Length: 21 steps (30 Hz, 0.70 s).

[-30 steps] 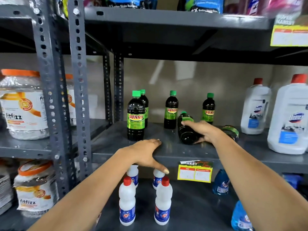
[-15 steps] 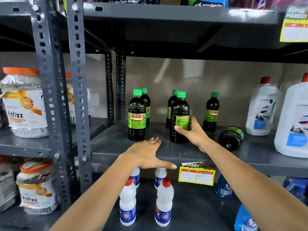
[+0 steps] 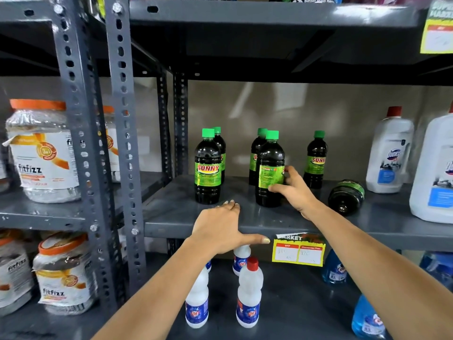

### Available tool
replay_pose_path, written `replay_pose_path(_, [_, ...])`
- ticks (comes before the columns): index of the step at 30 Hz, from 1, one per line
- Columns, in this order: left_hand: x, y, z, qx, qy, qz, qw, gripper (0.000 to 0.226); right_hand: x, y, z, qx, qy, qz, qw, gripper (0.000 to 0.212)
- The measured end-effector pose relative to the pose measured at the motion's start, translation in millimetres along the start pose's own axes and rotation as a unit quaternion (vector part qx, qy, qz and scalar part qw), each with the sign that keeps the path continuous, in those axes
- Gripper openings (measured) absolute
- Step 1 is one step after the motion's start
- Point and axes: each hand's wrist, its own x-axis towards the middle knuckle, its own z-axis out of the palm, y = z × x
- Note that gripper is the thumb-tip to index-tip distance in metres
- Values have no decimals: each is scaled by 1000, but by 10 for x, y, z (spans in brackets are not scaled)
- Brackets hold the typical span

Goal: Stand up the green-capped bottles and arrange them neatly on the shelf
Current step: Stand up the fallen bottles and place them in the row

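Several dark bottles with green caps and green "SUNNY" labels stand on the grey middle shelf (image 3: 245, 223). One stands at the front left (image 3: 207, 168) with another (image 3: 221, 143) right behind it. My right hand (image 3: 293, 192) grips the lower body of an upright bottle (image 3: 269, 168), which stands in front of a back bottle (image 3: 255, 153). A further bottle (image 3: 316, 160) stands at the back right. One bottle (image 3: 345, 196) lies on its side, base towards me, right of my right hand. My left hand (image 3: 220, 229) rests flat on the shelf's front edge.
Large white jugs with red caps (image 3: 389, 153) stand at the shelf's right end. White red-capped bottles (image 3: 248, 290) and blue bottles (image 3: 334, 268) fill the shelf below. Orange-lidded jars (image 3: 41, 153) sit in the left bay behind perforated posts (image 3: 122, 143). A yellow price tag (image 3: 297, 251) hangs on the edge.
My right hand has lifted the bottle that lay under it upright and set it in front of the back middle bottle. My left hand has stayed on the shelf edge.
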Motion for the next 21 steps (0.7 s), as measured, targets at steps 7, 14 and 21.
replay_pose_path(7, [2, -3, 1, -14, -10, -4, 1000, 125, -8, 6, 12, -8, -20, 4, 1000, 67])
replay_pose_path(14, [-3, 18, -37, -26, -31, -16, 999, 127, -20, -16, 5, -12, -26, 14, 1000, 83])
replay_pose_path(21, [-14, 36, -38, -30, -30, -29, 999, 127, -48, -12, 15, -41, -43, 14, 998, 106])
